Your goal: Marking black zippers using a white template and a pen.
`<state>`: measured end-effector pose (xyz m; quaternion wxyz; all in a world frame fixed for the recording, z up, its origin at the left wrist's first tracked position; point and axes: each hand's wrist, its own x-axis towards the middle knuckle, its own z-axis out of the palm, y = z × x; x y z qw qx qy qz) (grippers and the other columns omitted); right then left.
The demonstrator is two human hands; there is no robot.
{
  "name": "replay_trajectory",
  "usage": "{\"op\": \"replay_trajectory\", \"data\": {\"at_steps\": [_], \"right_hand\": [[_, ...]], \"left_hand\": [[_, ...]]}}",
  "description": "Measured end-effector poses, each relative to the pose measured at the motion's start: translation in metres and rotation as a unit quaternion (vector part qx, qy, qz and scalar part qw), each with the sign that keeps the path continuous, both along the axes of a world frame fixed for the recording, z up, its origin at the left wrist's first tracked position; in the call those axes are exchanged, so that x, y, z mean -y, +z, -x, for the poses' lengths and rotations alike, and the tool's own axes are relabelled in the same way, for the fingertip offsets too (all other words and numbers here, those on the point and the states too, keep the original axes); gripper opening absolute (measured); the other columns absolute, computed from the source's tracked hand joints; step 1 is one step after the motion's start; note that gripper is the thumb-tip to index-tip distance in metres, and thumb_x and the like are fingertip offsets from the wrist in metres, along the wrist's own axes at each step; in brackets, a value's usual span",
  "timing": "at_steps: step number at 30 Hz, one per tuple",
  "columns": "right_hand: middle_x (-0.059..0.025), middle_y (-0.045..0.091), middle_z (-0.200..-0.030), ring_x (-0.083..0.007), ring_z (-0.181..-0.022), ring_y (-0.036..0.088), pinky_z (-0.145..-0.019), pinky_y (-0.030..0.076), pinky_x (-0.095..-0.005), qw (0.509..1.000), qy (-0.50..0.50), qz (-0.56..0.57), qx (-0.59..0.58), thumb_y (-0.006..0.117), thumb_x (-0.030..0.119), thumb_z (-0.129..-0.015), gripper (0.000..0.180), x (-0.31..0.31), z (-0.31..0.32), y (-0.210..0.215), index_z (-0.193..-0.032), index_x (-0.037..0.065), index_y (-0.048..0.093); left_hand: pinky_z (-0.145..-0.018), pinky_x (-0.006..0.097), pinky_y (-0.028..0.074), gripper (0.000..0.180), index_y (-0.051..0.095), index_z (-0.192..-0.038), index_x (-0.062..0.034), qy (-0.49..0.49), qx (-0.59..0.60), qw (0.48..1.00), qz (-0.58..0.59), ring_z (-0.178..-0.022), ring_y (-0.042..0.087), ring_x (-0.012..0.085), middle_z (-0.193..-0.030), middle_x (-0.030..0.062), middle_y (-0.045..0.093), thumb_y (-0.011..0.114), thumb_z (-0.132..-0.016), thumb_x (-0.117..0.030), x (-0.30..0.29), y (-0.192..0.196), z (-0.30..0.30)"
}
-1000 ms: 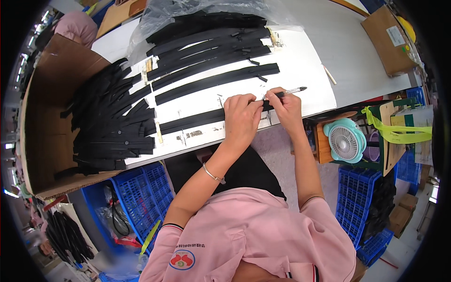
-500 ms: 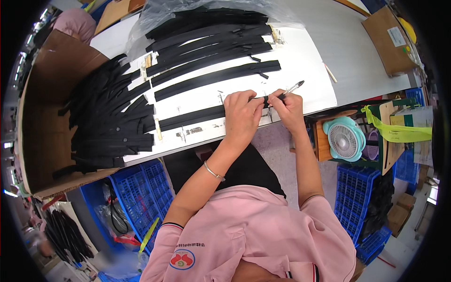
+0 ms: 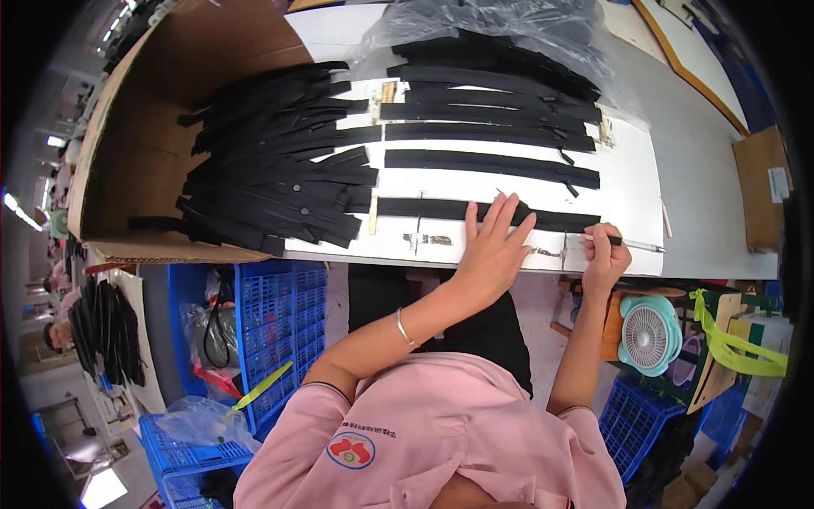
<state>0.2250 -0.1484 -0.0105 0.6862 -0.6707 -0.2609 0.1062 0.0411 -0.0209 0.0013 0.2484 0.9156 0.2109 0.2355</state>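
A black zipper (image 3: 415,206) lies stretched from left to right along the near part of a white board (image 3: 632,195). My left hand (image 3: 492,250) rests on it with spread fingers, pressing it near its middle. My right hand (image 3: 604,254) pinches a pen (image 3: 649,246) at the zipper's right end. The pen's clear barrel sticks out to the right, and its tip is too small to make out. Beyond my hands lie several more black zippers (image 3: 475,159) in rows, some with pullers hanging near their right ends.
On the left, a cardboard box (image 3: 119,170) on its side holds a heap of black zippers (image 3: 280,182). Clear plastic film (image 3: 500,25) covers the far zippers. Below stand blue crates (image 3: 275,331), a turquoise fan (image 3: 650,335) and another cardboard box (image 3: 763,187) at far right.
The view has turned and shifted left. My left hand has gone from pinching the zipper's right end to lying spread on it. My right hand still holds the pen, now lower at that end.
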Motion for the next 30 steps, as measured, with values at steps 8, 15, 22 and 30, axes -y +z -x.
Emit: {"op": "replay_trajectory", "data": {"at_steps": [8, 15, 22, 30], "right_hand": [[-0.0061, 0.070, -0.090, -0.0047, -0.063, 0.052, -0.056, 0.040, -0.0193, 1.000, -0.006, -0.002, 0.001, 0.062, 0.011, -0.100, 0.017, 0.000, -0.006, -0.010, -0.095, -0.002, 0.072], [-0.0049, 0.071, -0.087, -0.0038, -0.064, 0.052, -0.057, 0.040, -0.0190, 0.999, -0.001, 0.041, -0.006, 0.064, 0.012, -0.101, 0.016, 0.000, -0.004, 0.004, -0.096, -0.002, 0.071], [-0.0028, 0.071, -0.083, -0.0030, -0.064, 0.053, -0.056, 0.040, -0.0196, 0.999, -0.008, 0.043, -0.003, 0.066, 0.012, -0.100, 0.016, -0.007, 0.001, 0.007, -0.095, 0.000, 0.074], [-0.0014, 0.069, -0.077, -0.0049, -0.061, 0.054, -0.056, 0.043, -0.0230, 0.998, -0.027, 0.036, 0.049, 0.067, 0.014, -0.101, 0.025, -0.011, 0.012, 0.014, -0.123, 0.004, 0.072]], "left_hand": [[-0.123, 0.064, 0.011, 0.046, 0.056, -0.143, -0.0067, -0.018, 0.007, 0.999, 0.037, -0.154, 0.025, 0.0420, -0.159, 0.0249, 0.036, 0.063, -0.099, -0.016, -0.080, 0.001, -0.027], [-0.121, 0.064, 0.013, 0.064, 0.062, -0.135, -0.0105, 0.147, -0.078, 0.976, -0.142, -0.148, 0.036, 0.0370, -0.146, 0.0127, 0.052, 0.057, -0.074, 0.008, -0.137, 0.014, 0.107], [-0.125, 0.060, 0.015, 0.021, 0.074, -0.104, -0.0094, 0.269, -0.047, 0.956, -0.110, -0.139, 0.051, 0.0323, -0.129, 0.0086, 0.068, 0.073, -0.083, -0.006, -0.170, 0.023, 0.147], [-0.121, 0.057, 0.027, 0.038, 0.066, -0.125, 0.0016, 0.009, -0.002, 0.998, -0.066, -0.140, 0.048, 0.0370, -0.140, 0.0180, 0.060, 0.070, -0.095, -0.022, -0.042, -0.002, 0.025]]}}
